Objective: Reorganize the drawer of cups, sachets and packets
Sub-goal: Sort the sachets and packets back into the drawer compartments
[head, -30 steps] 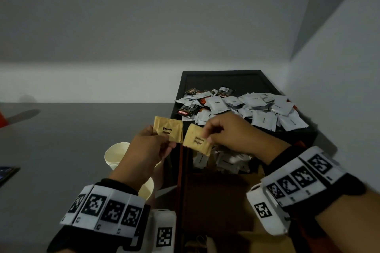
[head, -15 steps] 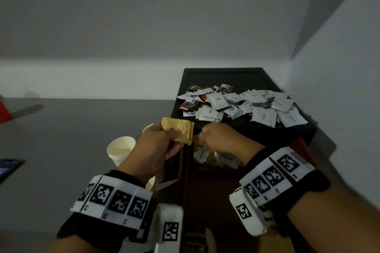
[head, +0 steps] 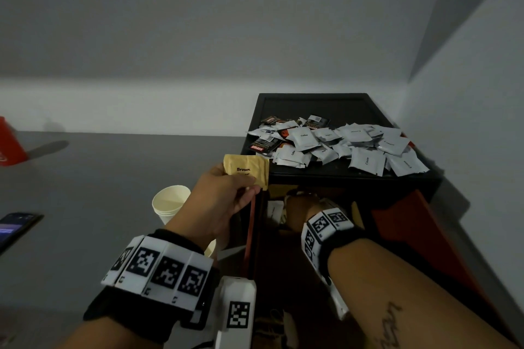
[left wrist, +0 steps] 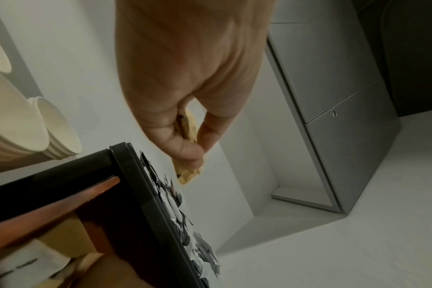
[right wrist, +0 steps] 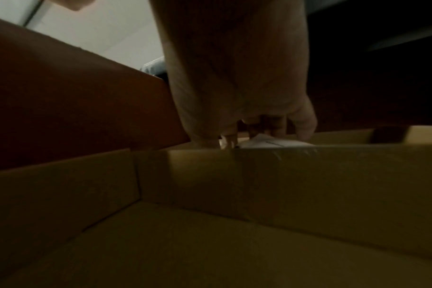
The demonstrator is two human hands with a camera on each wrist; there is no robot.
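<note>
Two hands point(head: 224, 201), two cup stacks point(head: 168, 202), perhaps thirty sachets point(head: 334, 147).

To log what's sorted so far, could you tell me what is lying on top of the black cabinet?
A loose pile of white sachets and a few dark packets on the black cabinet; whatever lies beneath is covered.

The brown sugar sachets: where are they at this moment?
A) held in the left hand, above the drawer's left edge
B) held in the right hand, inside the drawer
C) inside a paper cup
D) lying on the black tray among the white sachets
A: the left hand pinches the brown sugar sachets beside the black tray, while the right hand reaches down into the drawer.
</note>
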